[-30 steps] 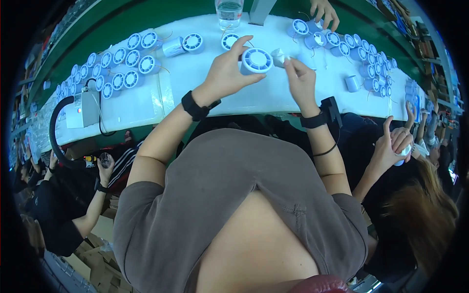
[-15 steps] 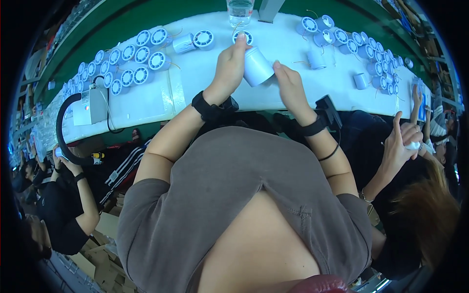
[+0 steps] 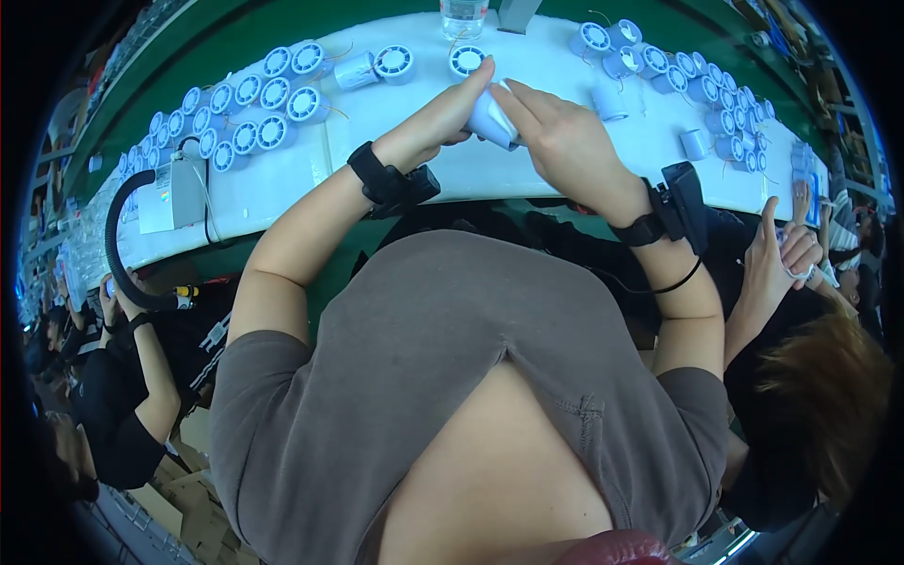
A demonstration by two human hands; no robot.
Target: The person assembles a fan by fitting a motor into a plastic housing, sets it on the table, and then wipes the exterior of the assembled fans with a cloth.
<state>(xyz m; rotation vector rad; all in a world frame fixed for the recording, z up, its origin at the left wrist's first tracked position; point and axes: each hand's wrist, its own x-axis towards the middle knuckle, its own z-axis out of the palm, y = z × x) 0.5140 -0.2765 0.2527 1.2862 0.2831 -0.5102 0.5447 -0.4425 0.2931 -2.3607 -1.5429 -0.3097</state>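
My left hand point(image 3: 441, 115) is closed round a white plastic cylinder point(image 3: 487, 122), its thumb along the top. From the other side my right hand point(image 3: 573, 141) presses on the same cylinder, fingers together and bent over it. Something thin and white point(image 3: 507, 105) shows between the right fingers and the cylinder; whether it is a cloth or a sheet I cannot tell. Just beyond the hands stands a white cylinder with a slotted round cap point(image 3: 467, 60). Most of the held cylinder is hidden by my fingers.
Many similar capped cylinders point(image 3: 274, 92) with thin wires stand at left, others point(image 3: 702, 88) at right on the white tabletop point(image 3: 377, 179). A clear water container point(image 3: 463, 19) is at the back. A white box point(image 3: 173, 198) with a black hose point(image 3: 115, 235) stands left. People work on both sides.
My right hand has moved up and left and now bends over the cylinder, where before it touched its side. The cylinder has tilted and is more covered by the hands.
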